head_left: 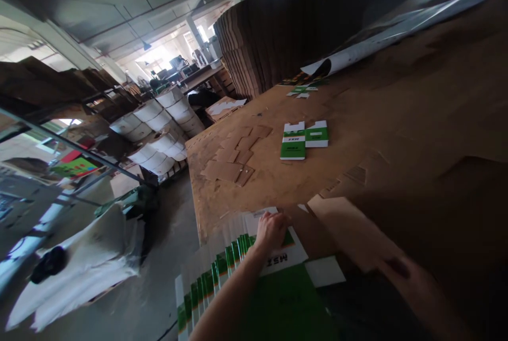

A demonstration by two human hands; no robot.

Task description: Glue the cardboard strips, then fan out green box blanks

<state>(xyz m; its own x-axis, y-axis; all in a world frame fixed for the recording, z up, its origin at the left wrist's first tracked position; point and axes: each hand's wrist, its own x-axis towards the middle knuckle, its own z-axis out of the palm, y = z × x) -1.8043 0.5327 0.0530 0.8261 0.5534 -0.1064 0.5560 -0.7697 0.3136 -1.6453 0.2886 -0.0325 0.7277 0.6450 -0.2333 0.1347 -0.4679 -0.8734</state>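
Nearest the camera, at 6 to 7 o'clock: a stack of green-and-white printed card sheets (293, 298), fanned in overlapping steps along its left side. The person's left hand (272, 232) lies on its upper part, fingers curled down over the top sheet; cannot tell whether they pinch an edge or only press. Right hand (400, 272) at 4 o'clock, dark and blurred, by the near end of a brown cardboard piece (345, 224); cannot tell whether the fingers are closed on it. The piece's far end is just beside the stack.

Risks, as judged. (a) The fanned side appears to reach the left edge of the bench (216, 201), floor (170, 235) beyond; uneven pressure from the left hand could slide the sheets apart and over. (b) The cardboard piece, swung toward 9 o'clock, could catch a sheet corner and bend it. (c) Two printed pieces (293, 143) at 3 o'clock and brown scraps (234, 156) at 9 o'clock share the surface; a sheet pushed toward 12 o'clock could snag there. Poor light on the right could hide a misaligned edge.
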